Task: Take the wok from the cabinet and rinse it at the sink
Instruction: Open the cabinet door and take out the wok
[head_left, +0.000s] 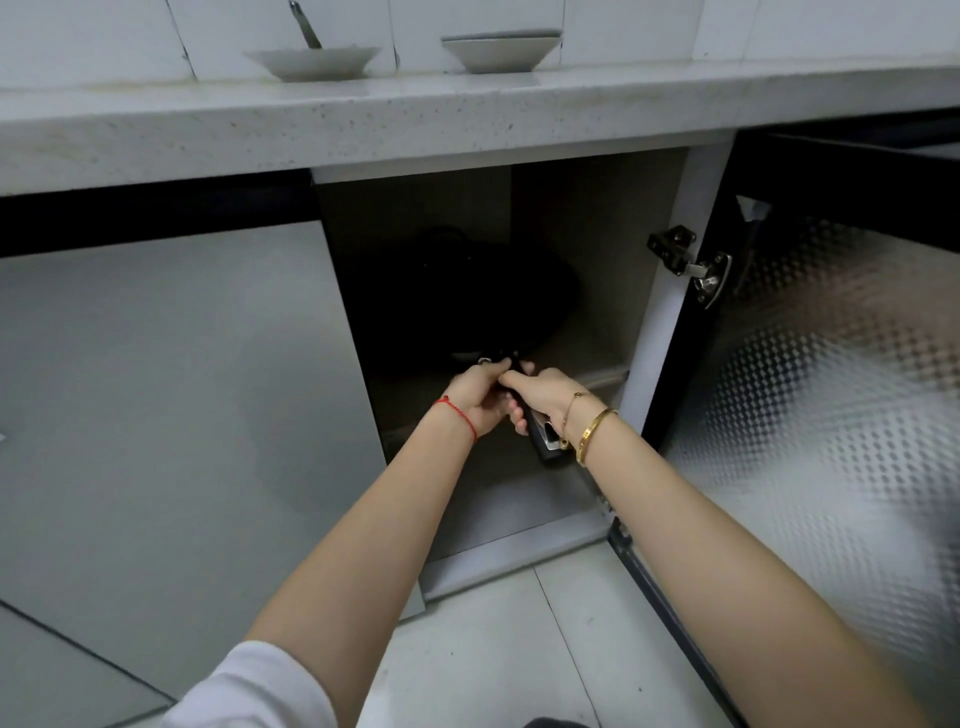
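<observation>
A black wok (457, 296) sits in the dark of the open lower cabinet (649, 374), its body hard to make out. Its long black handle points out toward me, and the handle's metal-tipped end (546, 440) shows below my right wrist. My left hand (480, 397) grips the handle from the left near the wok's rim. My right hand (543, 392) wraps over the same handle from the right, just behind the left. Both arms reach into the cabinet opening.
The cabinet door (831, 395) with a patterned metal inner face stands swung open at the right, its hinge (685, 262) exposed. A closed grey door (171, 405) is at the left. Two white bowls (314, 61) (498, 52) stand on the stone counter (363, 124) above. Tiled floor lies below.
</observation>
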